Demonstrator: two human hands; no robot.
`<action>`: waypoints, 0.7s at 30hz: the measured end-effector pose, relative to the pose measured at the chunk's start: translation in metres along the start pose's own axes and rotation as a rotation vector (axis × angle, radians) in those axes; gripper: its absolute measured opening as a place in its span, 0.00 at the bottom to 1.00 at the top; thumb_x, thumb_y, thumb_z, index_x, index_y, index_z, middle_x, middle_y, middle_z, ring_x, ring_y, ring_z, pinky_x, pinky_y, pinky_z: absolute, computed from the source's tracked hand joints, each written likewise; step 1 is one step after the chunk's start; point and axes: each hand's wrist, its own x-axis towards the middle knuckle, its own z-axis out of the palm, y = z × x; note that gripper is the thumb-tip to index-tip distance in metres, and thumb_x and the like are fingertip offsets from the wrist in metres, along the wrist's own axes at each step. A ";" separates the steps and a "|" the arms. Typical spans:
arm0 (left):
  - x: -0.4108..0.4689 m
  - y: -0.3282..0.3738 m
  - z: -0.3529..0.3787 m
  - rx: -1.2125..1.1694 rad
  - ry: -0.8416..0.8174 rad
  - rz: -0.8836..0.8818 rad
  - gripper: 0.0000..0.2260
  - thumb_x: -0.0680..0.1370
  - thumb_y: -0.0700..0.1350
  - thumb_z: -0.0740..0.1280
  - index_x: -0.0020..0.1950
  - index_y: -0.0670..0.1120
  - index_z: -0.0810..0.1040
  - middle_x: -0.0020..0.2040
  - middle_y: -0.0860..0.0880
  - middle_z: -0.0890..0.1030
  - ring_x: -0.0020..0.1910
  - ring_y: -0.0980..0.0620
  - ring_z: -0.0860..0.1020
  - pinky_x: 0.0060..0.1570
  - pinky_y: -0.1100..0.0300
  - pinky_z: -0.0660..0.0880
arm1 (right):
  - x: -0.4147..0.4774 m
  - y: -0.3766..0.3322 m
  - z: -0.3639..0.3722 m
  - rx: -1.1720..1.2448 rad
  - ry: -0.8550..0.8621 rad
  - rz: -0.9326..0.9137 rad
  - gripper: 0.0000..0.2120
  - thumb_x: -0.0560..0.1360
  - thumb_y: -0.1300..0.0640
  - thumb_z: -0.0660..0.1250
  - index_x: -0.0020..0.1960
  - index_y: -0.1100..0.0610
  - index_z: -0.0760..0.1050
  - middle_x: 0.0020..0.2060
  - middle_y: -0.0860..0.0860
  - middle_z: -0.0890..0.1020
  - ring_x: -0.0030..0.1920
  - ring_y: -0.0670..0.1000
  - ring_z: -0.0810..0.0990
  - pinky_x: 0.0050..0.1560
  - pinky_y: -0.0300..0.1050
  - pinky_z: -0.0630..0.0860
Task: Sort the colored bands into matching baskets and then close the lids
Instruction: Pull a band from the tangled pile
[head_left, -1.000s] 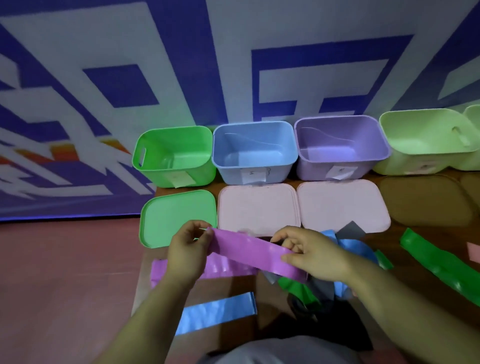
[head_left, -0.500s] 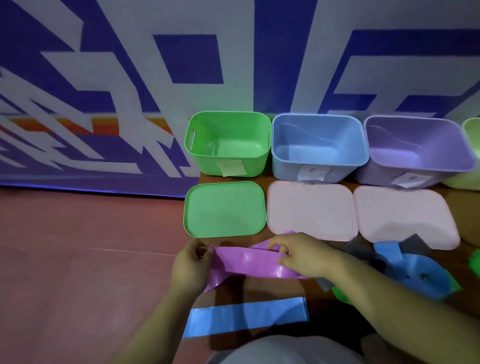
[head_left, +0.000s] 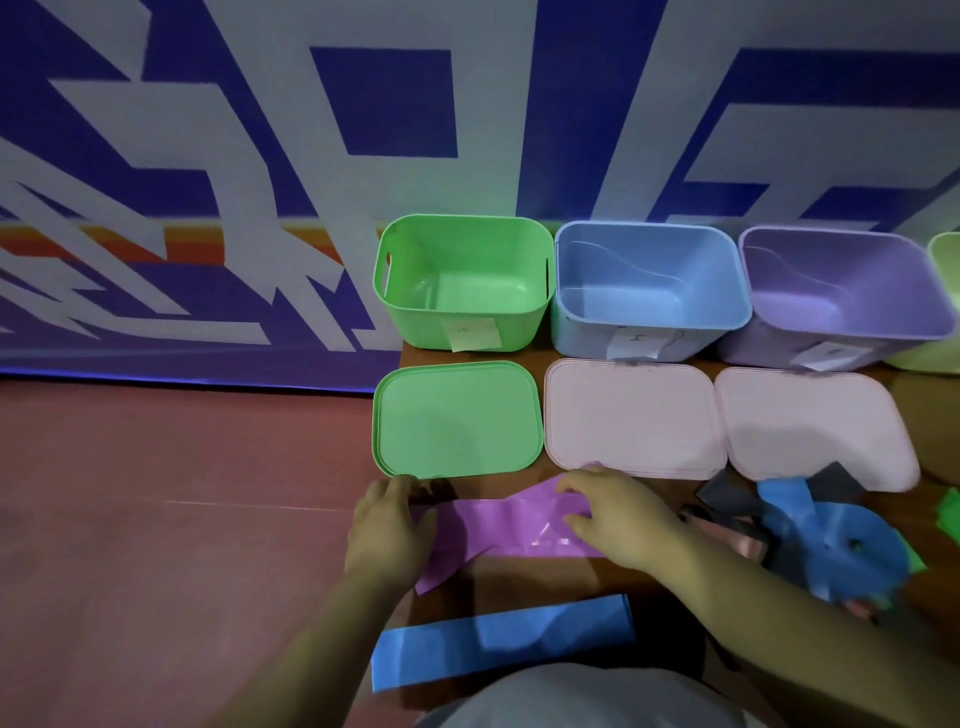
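We hold the purple band (head_left: 511, 525) between both hands, low over the table (head_left: 524, 584). Our left hand (head_left: 387, 532) grips its left end, fingers curled over the top edge and thumb against the front face. Our right hand (head_left: 621, 519) pinches the right part, fingers above and thumb below. The stretch between the two grips is fairly flat and creased near the right thumb. A loose tail hangs below the left grip and reaches down to the table.

On our side of the grip, well clear of both hands, a blue band (head_left: 501, 644) lies flat on the table. Just right of our right wrist sits a tangled heap of bands, with a blue one (head_left: 831, 543) on top, a grey one (head_left: 727, 493) beside it and a bit of green (head_left: 948, 512) at the frame edge.

Right beyond the grip lie three lids in a row. A green lid (head_left: 457, 421) is past the left hand, a pink lid (head_left: 631, 421) is past the right hand, and a second pink lid (head_left: 810, 426) lies further right. Beyond the lids stand three open baskets touching side by side. They are a green basket (head_left: 462, 280), a blue basket (head_left: 649, 288) and a purple basket (head_left: 844, 296), each with a paper label on its front. None of them has a band in it. A pale green basket (head_left: 946, 270) shows at the far right edge.
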 end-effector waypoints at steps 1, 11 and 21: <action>-0.002 0.003 0.003 0.018 -0.008 0.026 0.15 0.70 0.50 0.68 0.55 0.49 0.78 0.53 0.45 0.77 0.53 0.41 0.76 0.53 0.48 0.75 | -0.008 0.005 -0.001 0.005 0.019 0.005 0.18 0.75 0.52 0.67 0.65 0.50 0.75 0.62 0.48 0.78 0.60 0.51 0.77 0.61 0.43 0.72; -0.039 0.070 0.044 -0.005 -0.103 0.304 0.21 0.68 0.51 0.67 0.61 0.49 0.78 0.54 0.48 0.76 0.54 0.44 0.76 0.55 0.53 0.74 | -0.099 0.067 -0.007 0.140 0.248 0.116 0.14 0.71 0.57 0.71 0.56 0.49 0.80 0.49 0.45 0.80 0.49 0.46 0.78 0.54 0.41 0.74; -0.067 0.145 0.101 -0.007 -0.244 0.483 0.23 0.72 0.52 0.71 0.66 0.51 0.75 0.60 0.48 0.75 0.57 0.45 0.76 0.59 0.50 0.75 | -0.157 0.127 -0.005 0.195 0.364 0.265 0.14 0.70 0.59 0.72 0.55 0.51 0.80 0.50 0.48 0.80 0.54 0.52 0.79 0.51 0.47 0.77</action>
